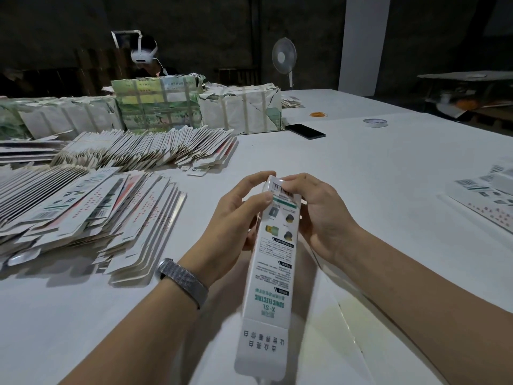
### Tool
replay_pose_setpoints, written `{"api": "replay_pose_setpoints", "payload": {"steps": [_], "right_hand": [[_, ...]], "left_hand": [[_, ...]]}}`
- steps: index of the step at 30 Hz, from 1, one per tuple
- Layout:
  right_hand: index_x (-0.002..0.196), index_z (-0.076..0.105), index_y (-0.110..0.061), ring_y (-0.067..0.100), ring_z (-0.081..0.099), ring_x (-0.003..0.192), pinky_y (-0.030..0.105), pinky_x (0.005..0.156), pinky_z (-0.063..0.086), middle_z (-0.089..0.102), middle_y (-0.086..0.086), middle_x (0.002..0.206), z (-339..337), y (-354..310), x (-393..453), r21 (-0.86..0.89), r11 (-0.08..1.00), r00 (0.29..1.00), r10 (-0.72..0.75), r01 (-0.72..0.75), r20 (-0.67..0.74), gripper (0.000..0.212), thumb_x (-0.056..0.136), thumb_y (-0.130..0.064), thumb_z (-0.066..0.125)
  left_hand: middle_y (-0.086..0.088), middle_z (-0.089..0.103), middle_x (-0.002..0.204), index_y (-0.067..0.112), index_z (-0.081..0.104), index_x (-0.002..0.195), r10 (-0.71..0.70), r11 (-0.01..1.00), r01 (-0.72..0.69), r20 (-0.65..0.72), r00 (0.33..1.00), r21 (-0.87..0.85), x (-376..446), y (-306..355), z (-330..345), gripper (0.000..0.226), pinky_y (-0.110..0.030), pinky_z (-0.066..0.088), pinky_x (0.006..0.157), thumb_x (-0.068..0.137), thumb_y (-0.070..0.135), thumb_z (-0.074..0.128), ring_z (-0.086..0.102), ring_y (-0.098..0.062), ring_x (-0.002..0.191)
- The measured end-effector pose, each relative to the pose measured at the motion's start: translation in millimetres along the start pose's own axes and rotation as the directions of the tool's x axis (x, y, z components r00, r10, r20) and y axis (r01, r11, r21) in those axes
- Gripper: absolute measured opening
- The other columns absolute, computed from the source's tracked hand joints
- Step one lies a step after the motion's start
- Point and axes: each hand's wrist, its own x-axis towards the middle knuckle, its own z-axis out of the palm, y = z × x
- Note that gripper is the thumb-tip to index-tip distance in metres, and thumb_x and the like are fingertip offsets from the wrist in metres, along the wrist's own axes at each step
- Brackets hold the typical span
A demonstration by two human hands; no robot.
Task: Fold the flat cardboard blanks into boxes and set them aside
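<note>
Both hands grip 1 long box (273,262) at its far end, left hand (238,215) and right hand (319,215) pinching its top flap; inside hidden.

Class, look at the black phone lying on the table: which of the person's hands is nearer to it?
Right. The right hand grips the box almost directly below the phone; the left hand grips it further left.

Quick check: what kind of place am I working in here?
Likely a packing workshop or warehouse: flat blanks heaped on a long white table, strapped bundles behind them, and both hands closing a box.
</note>
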Motion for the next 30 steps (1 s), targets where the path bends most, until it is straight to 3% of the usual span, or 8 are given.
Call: {"api": "replay_pose_setpoints", "payload": {"steps": [3, 7, 11, 14, 23, 30], "right_hand": [[0.081, 0.064, -0.016, 0.021, 0.065, 0.066, 0.032, 0.061, 0.052, 0.065, 0.002, 0.070, 1.6, 1.2, -0.3, 0.019, 1.000, 1.000, 0.023, -0.023, 0.014, 0.011, 0.092, -0.016, 0.061], [0.081, 0.060, -0.020, 0.021, 0.065, 0.064, 0.038, 0.069, 0.051, 0.064, 0.004, 0.072, 5.4, 2.9, -2.7, 0.038, 0.999, 0.999, 0.025, -0.026, 0.033, 0.014, 0.096, -0.019, 0.060], [0.077, 0.057, -0.019, 0.016, 0.062, 0.056, 0.026, 0.053, 0.051, 0.061, -0.001, 0.063, 5.4, -3.9, -3.5, -0.091, 0.995, 0.999, -0.032, 0.032, -0.004, 0.022, 0.099, -0.019, 0.054], [0.077, 0.054, -0.017, 0.014, 0.060, 0.056, 0.022, 0.048, 0.049, 0.060, -0.003, 0.061, 2.4, -11.5, -3.2, -0.183, 0.981, 0.997, -0.073, 0.069, -0.015, 0.023, 0.100, -0.016, 0.051], [0.076, 0.058, -0.023, 0.014, 0.060, 0.063, 0.025, 0.050, 0.050, 0.061, -0.004, 0.063, 5.5, -13.7, -5.5, -0.165, 0.985, 0.998, -0.052, 0.058, 0.043, 0.028, 0.100, -0.015, 0.047], [0.077, 0.058, -0.021, 0.017, 0.059, 0.064, 0.024, 0.049, 0.049, 0.059, -0.002, 0.065, 4.7, -12.9, -6.4, -0.158, 0.983, 0.995, -0.082, 0.089, 0.050, 0.028, 0.101, -0.014, 0.046]], "left_hand": [[-0.016, 0.076, 0.099, 0.039, 0.061, 0.129, -0.006, 1.000, 0.006, -0.021, 1.000, -0.004, 0.3, 0.2, -0.4, 0.039, -0.035, 0.056, 0.061, 0.090, 0.035, 0.058, 0.071, -0.025, 0.075], [-0.015, 0.077, 0.098, 0.040, 0.061, 0.131, -0.015, 1.000, 0.014, -0.012, 1.000, -0.015, -1.1, 1.4, -1.3, 0.041, -0.029, 0.055, 0.056, 0.090, 0.033, 0.058, 0.071, -0.021, 0.071], [-0.016, 0.076, 0.095, 0.039, 0.057, 0.135, -0.009, 0.999, 0.010, 0.018, 1.000, -0.039, -1.6, 3.5, -0.4, 0.050, -0.025, 0.055, 0.053, 0.086, 0.032, 0.064, 0.071, -0.019, 0.064], [-0.017, 0.077, 0.099, 0.038, 0.055, 0.137, -0.008, 0.999, 0.010, 0.042, 0.999, -0.053, -1.5, 3.8, 0.6, 0.053, -0.028, 0.056, 0.055, 0.085, 0.031, 0.066, 0.073, -0.021, 0.068], [-0.017, 0.076, 0.097, 0.037, 0.063, 0.125, 0.014, 1.000, -0.015, -0.012, 1.000, -0.017, 0.8, 6.2, -0.1, 0.044, -0.027, 0.055, 0.055, 0.084, 0.023, 0.050, 0.072, -0.021, 0.072], [-0.016, 0.075, 0.095, 0.037, 0.060, 0.123, 0.023, 0.999, -0.021, 0.042, 0.999, -0.050, -1.4, 5.8, 0.5, 0.040, -0.031, 0.057, 0.057, 0.085, 0.026, 0.062, 0.073, -0.025, 0.073]]}}
